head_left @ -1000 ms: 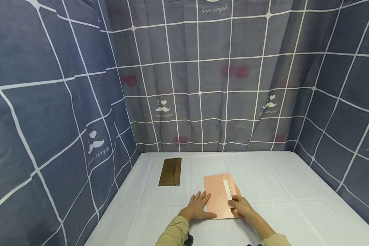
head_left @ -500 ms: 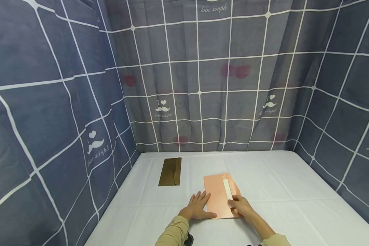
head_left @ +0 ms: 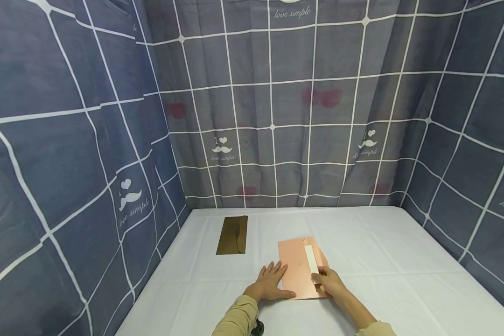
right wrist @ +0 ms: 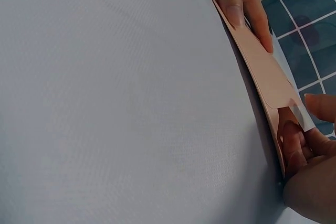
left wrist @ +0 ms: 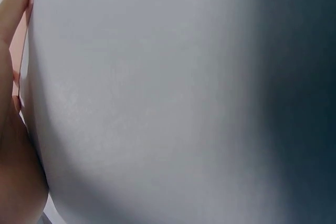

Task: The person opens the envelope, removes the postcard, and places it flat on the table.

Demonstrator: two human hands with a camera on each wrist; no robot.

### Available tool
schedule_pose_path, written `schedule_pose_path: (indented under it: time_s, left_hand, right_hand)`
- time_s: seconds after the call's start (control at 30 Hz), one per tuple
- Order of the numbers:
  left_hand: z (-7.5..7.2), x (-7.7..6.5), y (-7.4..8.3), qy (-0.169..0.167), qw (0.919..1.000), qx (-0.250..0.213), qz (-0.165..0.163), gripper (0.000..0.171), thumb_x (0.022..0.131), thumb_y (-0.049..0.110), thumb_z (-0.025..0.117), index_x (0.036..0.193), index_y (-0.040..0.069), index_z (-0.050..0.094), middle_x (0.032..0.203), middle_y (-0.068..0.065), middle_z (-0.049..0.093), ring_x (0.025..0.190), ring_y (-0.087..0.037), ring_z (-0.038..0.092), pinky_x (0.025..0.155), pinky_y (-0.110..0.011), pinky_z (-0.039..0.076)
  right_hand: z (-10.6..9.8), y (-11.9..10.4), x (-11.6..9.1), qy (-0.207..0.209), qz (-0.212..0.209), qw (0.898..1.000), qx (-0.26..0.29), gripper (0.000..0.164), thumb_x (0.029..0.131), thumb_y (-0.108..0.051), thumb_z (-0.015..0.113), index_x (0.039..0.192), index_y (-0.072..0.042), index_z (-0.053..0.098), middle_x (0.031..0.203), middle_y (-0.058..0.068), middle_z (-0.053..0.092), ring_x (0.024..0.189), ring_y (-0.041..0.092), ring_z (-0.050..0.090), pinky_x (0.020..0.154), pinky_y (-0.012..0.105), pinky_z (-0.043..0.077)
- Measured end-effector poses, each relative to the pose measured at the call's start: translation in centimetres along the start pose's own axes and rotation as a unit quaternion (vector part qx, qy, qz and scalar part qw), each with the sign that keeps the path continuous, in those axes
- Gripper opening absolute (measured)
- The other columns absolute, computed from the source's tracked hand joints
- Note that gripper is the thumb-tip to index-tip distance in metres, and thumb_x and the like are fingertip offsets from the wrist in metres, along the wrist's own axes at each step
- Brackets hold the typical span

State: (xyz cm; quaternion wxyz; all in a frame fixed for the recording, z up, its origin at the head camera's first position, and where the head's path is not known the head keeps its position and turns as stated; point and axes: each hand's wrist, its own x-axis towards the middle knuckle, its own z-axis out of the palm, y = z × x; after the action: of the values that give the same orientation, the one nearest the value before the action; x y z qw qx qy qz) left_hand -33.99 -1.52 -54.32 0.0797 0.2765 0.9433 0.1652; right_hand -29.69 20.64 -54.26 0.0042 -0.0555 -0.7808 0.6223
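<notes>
A pink envelope (head_left: 295, 268) lies on the white-covered table in front of me. A white paper strip (head_left: 310, 256) runs lengthwise near its right side. My left hand (head_left: 269, 283) rests on the envelope's left edge with its fingers spread. My right hand (head_left: 330, 282) pinches the near end of the strip at the envelope's lower right. In the right wrist view, curled fingers of the right hand (right wrist: 310, 169) sit at the raised flap, beside the strip's end (right wrist: 303, 118). The left wrist view catches only part of the left hand (left wrist: 13, 129) and a sliver of pink paper.
A brown envelope (head_left: 232, 234) lies farther back on the table (head_left: 374, 242), to the left. Dark checked curtains (head_left: 252, 107) hang behind the table and on both sides. A small black object (head_left: 257, 328) shows near the left sleeve.
</notes>
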Motion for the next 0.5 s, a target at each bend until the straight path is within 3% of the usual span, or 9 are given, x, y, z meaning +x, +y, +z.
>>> schedule_pose_path:
  time_s: [0.27, 0.4, 0.5]
  left_hand:
    - [-0.27, -0.09, 0.22, 0.001, 1.0, -0.001, 0.005, 0.091, 0.079, 0.066, 0.062, 0.15, 0.016, 0.032, 0.155, -0.007, 0.025, 0.142, -0.029, 0.017, 0.114, -0.046, 0.011]
    - [-0.29, -0.14, 0.24, 0.0, 1.0, -0.005, 0.005, 0.092, 0.079, 0.065, 0.063, 0.15, 0.016, 0.032, 0.155, -0.007, 0.025, 0.142, -0.029, 0.016, 0.114, -0.046, 0.011]
    - [-0.3, -0.17, 0.16, -0.001, 1.0, -0.002, 0.004, 0.092, 0.079, 0.065, 0.062, 0.15, 0.015, 0.031, 0.155, -0.008, 0.025, 0.142, -0.029, 0.016, 0.114, -0.047, 0.011]
  right_hand:
    - [-0.11, -0.06, -0.17, -0.001, 0.003, 1.0, 0.005, 0.044, 0.091, -0.008, 0.059, 0.124, 0.017, 0.044, 0.092, 0.01, 0.058, 0.07, 0.018, 0.054, 0.046, 0.017, 0.034]
    - [-0.15, -0.1, -0.23, -0.002, -0.001, 1.0, 0.004, 0.045, 0.091, -0.008, 0.059, 0.124, 0.018, 0.043, 0.097, 0.013, 0.058, 0.078, 0.02, 0.057, 0.06, 0.023, 0.048]
    - [-0.17, -0.19, -0.29, -0.003, -0.008, 1.0, 0.003, 0.046, 0.091, -0.009, 0.06, 0.124, 0.019, 0.043, 0.099, 0.015, 0.058, 0.082, 0.022, 0.058, 0.068, 0.029, 0.051]
